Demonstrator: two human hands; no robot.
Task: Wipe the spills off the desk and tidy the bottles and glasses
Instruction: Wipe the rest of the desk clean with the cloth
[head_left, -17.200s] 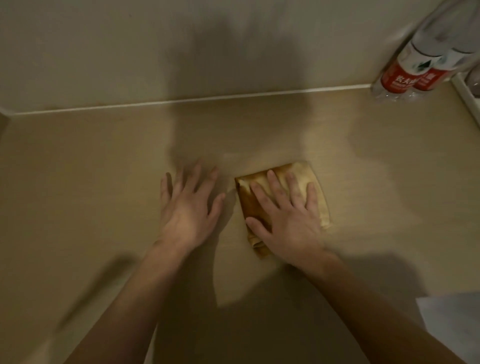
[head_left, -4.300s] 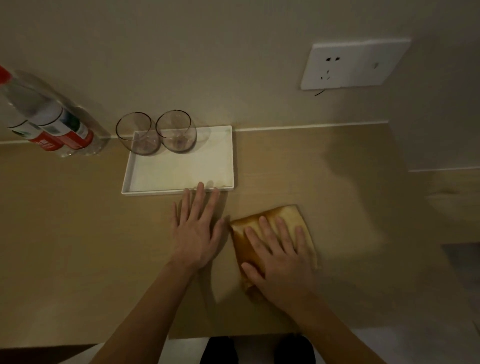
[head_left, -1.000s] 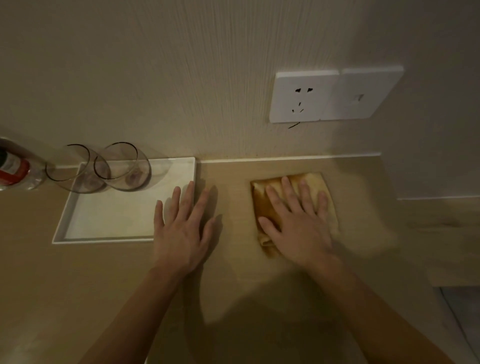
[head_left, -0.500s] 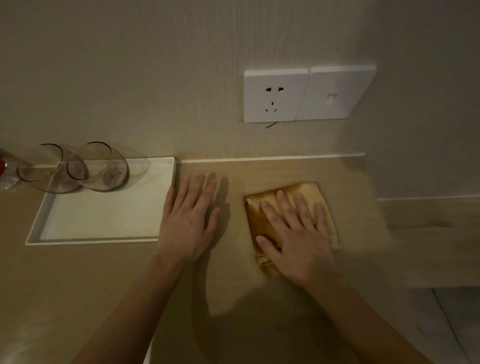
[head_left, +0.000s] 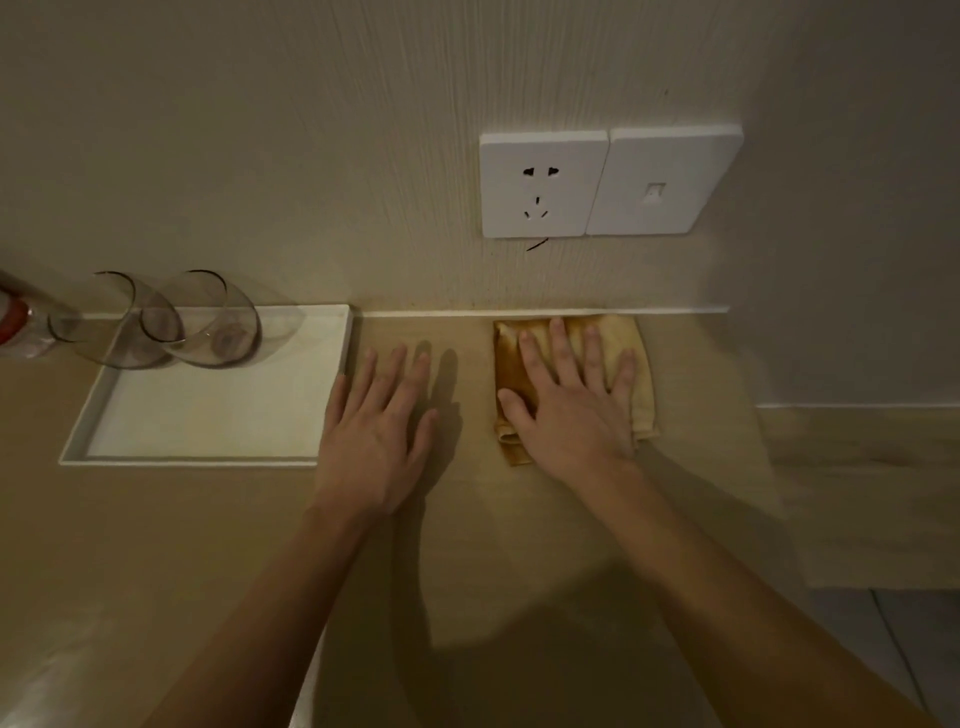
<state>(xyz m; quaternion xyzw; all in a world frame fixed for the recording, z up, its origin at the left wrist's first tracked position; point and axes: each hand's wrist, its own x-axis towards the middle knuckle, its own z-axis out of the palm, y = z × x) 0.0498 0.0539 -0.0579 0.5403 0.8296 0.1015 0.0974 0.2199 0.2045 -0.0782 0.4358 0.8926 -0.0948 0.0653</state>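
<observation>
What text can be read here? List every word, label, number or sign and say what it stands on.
No text can be read in this view.
Bottle: a red label band shows at the left edge, cut off and too blurred to read.
Wall socket: only plug holes, no lettering.
Switch plate: a small rocker, no visible marking.
Glasses, tray and cloth: no print.

Dim warm light, soft shadows, edge distortion

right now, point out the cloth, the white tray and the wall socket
cloth (head_left: 631, 358), head view, bare right part beside the fingers
white tray (head_left: 208, 415), head view, bare floor
wall socket (head_left: 543, 184), head view, middle of faceplate
</observation>
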